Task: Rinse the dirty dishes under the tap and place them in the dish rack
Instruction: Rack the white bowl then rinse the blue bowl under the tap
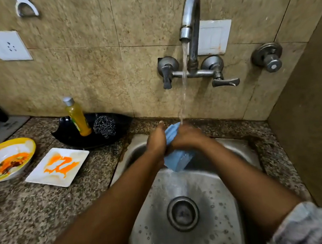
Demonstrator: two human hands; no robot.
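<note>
Two bare forearms reach forward from the near edge, with pale patterned sleeves (pixel 311 225) pushed up at the elbows. Below them lies a steel sink (pixel 184 182), wet with droplets, its round drain (pixel 183 213) near the middle. Both hands meet over the far part of the sink. Left hand (pixel 156 141) and right hand (pixel 186 137) are curled around a blue cloth (pixel 176 158), squeezing it between them; its lower end hangs down below the hands. Water (pixel 183 82) runs in a thin stream from a curved metal tap (pixel 191 25) on the tiled wall and lands on the hands and the cloth.

On the speckled stone desk (pixel 34 210), left of the sink, sit the dirty dishes. A square white plate (pixel 57 167) smeared with orange sauce lies nearest the sink. Further left is a round bowl (pixel 4 161) with a yellow rim, holding orange and dark food remains. Behind them, against the wall, a black dish (pixel 72 137) holds a bottle of yellow liquid soap (pixel 77 118) standing upright and a steel wool scrubber (pixel 104 126) beside it.

A white wall socket (pixel 7 45) is at far left, and a separate valve (pixel 268 57) is mounted at right.
</note>
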